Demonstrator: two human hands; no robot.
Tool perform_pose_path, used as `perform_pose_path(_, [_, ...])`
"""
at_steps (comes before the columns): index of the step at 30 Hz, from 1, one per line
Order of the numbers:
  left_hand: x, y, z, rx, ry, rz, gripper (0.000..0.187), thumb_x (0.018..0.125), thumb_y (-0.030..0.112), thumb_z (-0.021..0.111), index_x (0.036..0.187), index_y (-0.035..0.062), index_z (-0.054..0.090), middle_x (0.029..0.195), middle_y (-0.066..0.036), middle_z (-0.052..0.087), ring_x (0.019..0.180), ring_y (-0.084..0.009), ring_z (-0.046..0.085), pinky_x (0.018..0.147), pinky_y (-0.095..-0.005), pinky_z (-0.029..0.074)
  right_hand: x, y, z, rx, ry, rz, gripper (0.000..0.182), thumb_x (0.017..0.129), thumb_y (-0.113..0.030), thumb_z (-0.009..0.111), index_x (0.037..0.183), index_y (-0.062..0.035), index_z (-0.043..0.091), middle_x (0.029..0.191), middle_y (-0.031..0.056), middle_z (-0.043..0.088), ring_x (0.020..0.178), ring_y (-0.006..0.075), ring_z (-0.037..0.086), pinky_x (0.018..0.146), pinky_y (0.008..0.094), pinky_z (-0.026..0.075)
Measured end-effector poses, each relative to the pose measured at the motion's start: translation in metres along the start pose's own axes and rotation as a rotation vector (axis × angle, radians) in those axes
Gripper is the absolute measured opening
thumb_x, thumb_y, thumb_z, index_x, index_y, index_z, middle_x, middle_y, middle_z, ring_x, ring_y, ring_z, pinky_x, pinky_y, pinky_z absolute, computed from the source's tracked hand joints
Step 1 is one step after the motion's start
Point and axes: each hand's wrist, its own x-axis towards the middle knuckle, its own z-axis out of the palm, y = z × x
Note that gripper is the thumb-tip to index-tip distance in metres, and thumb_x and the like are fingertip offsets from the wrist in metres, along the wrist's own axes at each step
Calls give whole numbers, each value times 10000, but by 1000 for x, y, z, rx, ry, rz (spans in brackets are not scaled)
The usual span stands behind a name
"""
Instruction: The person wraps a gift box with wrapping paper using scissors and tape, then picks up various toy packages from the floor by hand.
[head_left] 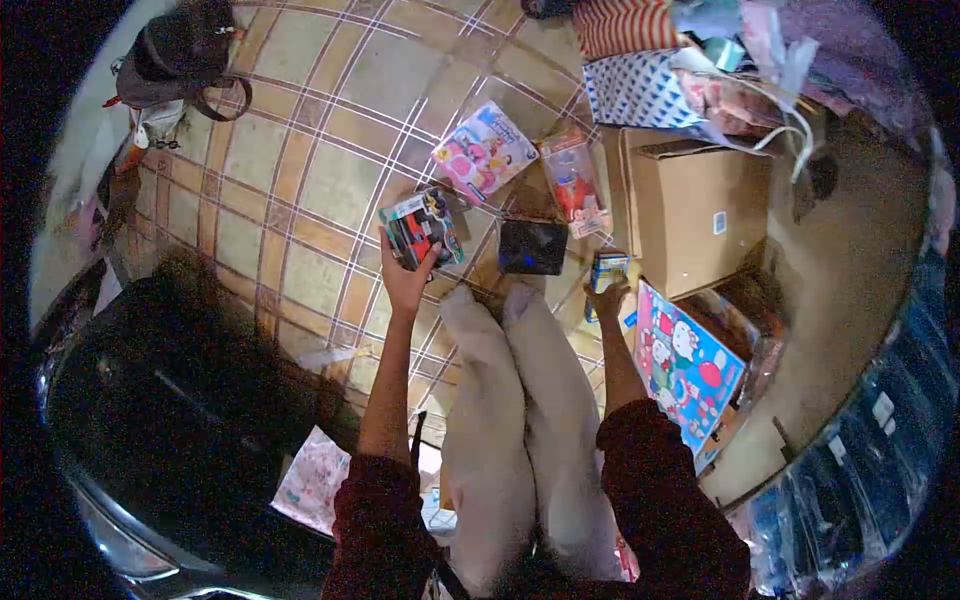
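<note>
The person sits on a tiled floor [300,150] with legs stretched forward, both arms reaching out. The left hand [405,280] closes around the lower edge of a boxed toy [420,228] — dark packaging with red and teal print — held just above the floor tiles. The right hand [607,298] grips a small blue-and-yellow box [606,270], fingers wrapped about its lower part; what the box holds cannot be told.

Beyond the feet lies a dark flat packet [532,246], and past it a pink blister-pack toy [484,150] and a clear pack with a red figure inside [574,183], both flat on the floor. Just right of these stands a cardboard carton [700,210] with its top flap raised — its contents are not visible. Against the carton's near side leans a flat gift bag with cartoon-cat print [685,370]. Behind the carton stand a blue-and-white patterned gift bag [635,90] and a red-striped bag [620,25]. A dark handbag [180,55] rests at the far left.
</note>
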Motion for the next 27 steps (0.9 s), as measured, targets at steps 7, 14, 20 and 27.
perform_pose_path(7, [11, -24, -13, 366, -125, -96, 1187, 605, 319, 873, 1430, -72, 113, 1300, -252, 452, 1139, -268, 530, 927, -332, 460, 29, -88, -117, 456, 7, 441, 936, 533, -366, 853, 1271, -54, 368, 1148, 190, 478, 1127, 381, 437, 924, 521, 345])
perform_pose_path(14, [-1, 2, -20, -249, -25, -324, 896, 685, 290, 834, 1341, -24, 310, 1205, -146, 497, 1055, -218, 535, 882, -319, 466, 35, -151, -230, 650, 56, -211, 956, 610, -426, 806, 1357, -55, 340, 1262, 212, 428, 1221, 386, 366, 1001, 517, 280])
perform_pose_path(20, [11, 8, -32, -309, 19, -402, 868, 718, 320, 804, 1346, -16, 309, 1236, -136, 478, 1089, -201, 504, 915, -318, 432, 125, -241, -237, 742, -53, -475, 1072, 620, -493, 791, 1412, -9, 254, 1369, 263, 334, 1274, 413, 316, 1076, 510, 216])
perform_pose_path(27, [29, 30, -36, -467, -120, -409, 670, 759, 297, 759, 1266, 28, 413, 1129, -71, 554, 1016, -157, 537, 895, -300, 424, 215, -283, -188, 467, -19, -521, 1119, 587, -555, 786, 1376, 39, 260, 1342, 303, 359, 1267, 429, 344, 1036, 480, 309])
